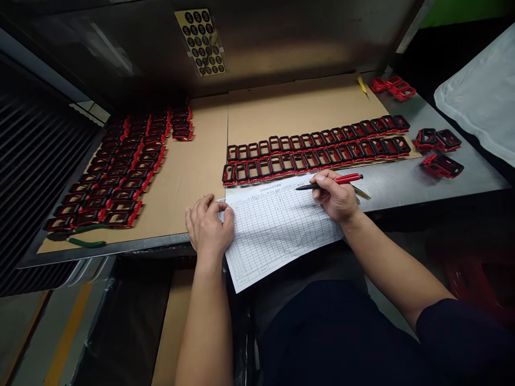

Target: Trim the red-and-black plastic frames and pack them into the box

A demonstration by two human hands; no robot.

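A gridded form [277,230] is overhanging the metal bench [396,187]; the left hand [210,226] is resting at its left margin, fingers loosely curled, gripping nothing visible, while the right hand [337,199] is pinching a red-and-black pen [348,178] over the upper rows, tip contact unclear. Form-filling is apparently occupying this step, the next stroke calling for a flat form and careful tip placement. Beyond, two rows of red-and-black frames [305,160] are lining the cardboard [209,161].

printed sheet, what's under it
The printed sheet seems to lie over the brown board, which shows beside its upper left corner; the sheet's near part hangs past the front of the metal bench. Anything else directly beneath is covered and cannot be seen.
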